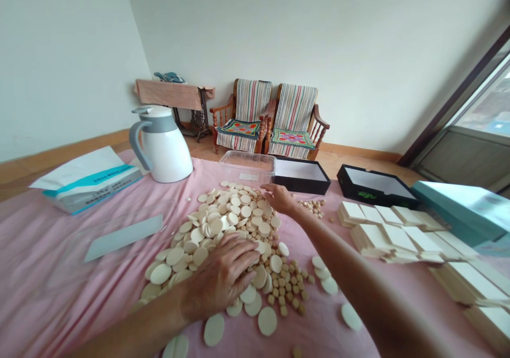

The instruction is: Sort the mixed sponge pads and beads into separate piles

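Observation:
A heap of pale round wooden discs (215, 225) spreads over a pink cloth, with small wooden cubes (287, 286) mixed in and gathered along its near right side. My left hand (227, 270) rests palm down on the near part of the heap, fingers stretched out over the discs. At the heap's far right edge is my right hand (280, 198), its fingers extended leftward and touching or just above the discs; its palm side is hidden. Neither hand visibly grips anything. A few loose discs (351, 315) lie to the right, beside and beyond my right forearm.
Behind the heap stand a clear plastic tub (247, 165) and a black box (302, 176). Another black box (374, 182), stacks of pale rectangular pieces (402, 238) and a light blue box (464, 209) line the right. A white jug (167, 153) and a packet (91, 182) stand left.

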Demonstrator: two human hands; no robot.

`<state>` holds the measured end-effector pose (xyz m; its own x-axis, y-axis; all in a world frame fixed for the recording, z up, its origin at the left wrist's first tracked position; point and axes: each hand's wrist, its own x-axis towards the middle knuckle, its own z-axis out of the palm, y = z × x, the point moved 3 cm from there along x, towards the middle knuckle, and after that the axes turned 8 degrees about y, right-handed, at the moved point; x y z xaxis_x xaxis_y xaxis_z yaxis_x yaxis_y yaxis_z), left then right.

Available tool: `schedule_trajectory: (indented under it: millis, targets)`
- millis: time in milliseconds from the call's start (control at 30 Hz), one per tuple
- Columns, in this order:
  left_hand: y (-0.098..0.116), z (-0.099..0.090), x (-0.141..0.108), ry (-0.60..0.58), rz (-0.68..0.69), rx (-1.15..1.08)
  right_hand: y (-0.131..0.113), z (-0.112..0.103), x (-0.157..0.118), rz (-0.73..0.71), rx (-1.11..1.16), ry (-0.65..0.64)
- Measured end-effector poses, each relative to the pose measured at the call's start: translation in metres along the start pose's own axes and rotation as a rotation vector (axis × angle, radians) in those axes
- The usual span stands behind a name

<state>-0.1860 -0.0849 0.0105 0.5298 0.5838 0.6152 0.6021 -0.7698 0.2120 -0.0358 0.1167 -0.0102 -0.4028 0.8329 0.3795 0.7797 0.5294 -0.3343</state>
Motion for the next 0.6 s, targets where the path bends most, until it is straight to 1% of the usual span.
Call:
schedule_trajectory:
  millis: [133, 267, 433, 533, 600]
  targets:
    - [-0.001, 0.000, -0.002, -0.030, -0.018, -0.001, -0.013, 0.020, 0.015, -0.018, 0.013, -0.087]
    - [-0.001, 0.000, -0.003, -0.045, -0.032, -0.003, -0.015, 0.026, 0.018, 0.012, 0.004, -0.126]
    - [-0.001, 0.001, -0.004, -0.035, -0.031, -0.002, -0.006, 0.017, 0.017, 0.088, 0.023, -0.128]
    - [-0.001, 0.001, -0.004, -0.014, -0.025, -0.003, 0.000, 0.008, 0.015, 0.130, 0.085, -0.151]
    - [0.000, 0.001, -0.003, -0.003, -0.021, -0.010, -0.001, 0.002, 0.011, 0.133, 0.145, -0.174]
